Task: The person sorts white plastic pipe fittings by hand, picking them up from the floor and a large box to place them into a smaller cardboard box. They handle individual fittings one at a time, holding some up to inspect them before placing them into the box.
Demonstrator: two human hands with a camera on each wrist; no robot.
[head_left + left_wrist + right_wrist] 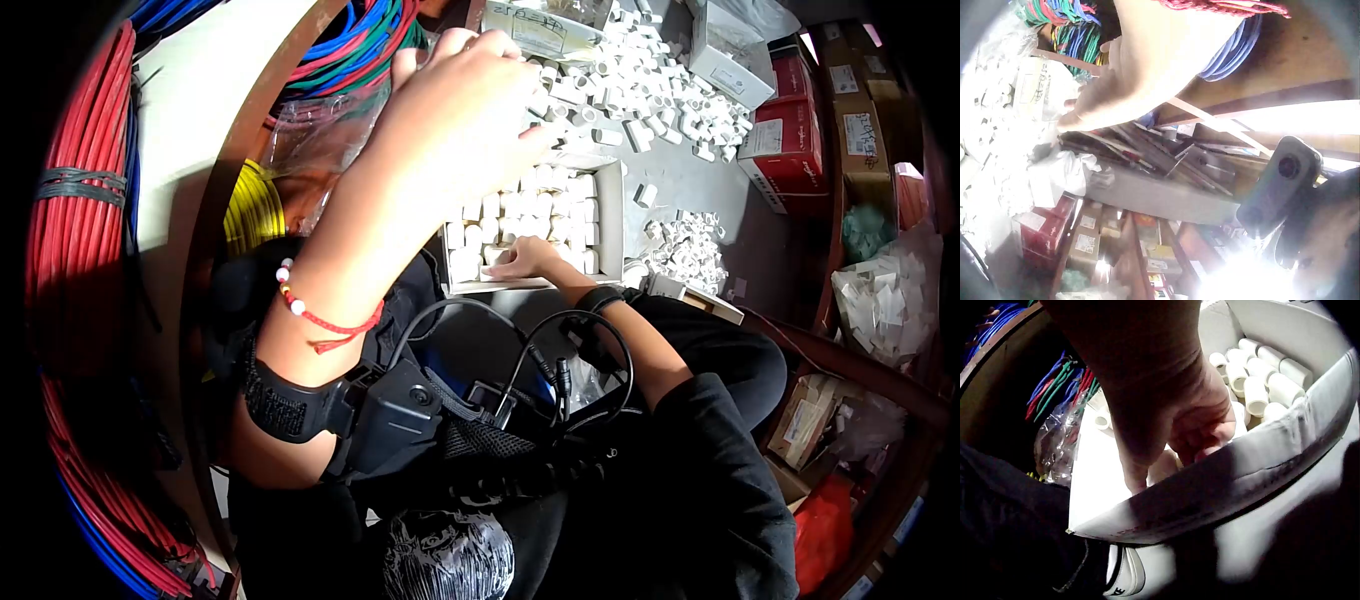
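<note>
A white cardboard box point(612, 225) holds rows of short white plastic pipe couplings point(1257, 395). Inside it, at the near wall, my right hand point(530, 258) has its thumb and curled fingers around a white coupling point(1163, 467), partly hidden by the hand and the wall. My left hand point(465, 110) reaches past the box's far left corner, over the edge of a loose pile of white couplings point(640, 95). Its fingers are spread and loosely bent in the left wrist view, and no coupling shows in them.
Behind the pile stand an open carton point(735, 55) and a second marked carton point(540, 38). A heap of smaller white pieces point(690, 250) lies right of the box. Red boxes point(785, 150) stand farther right. Coiled wires point(85, 190) and a curved brown edge point(215, 180) are at left.
</note>
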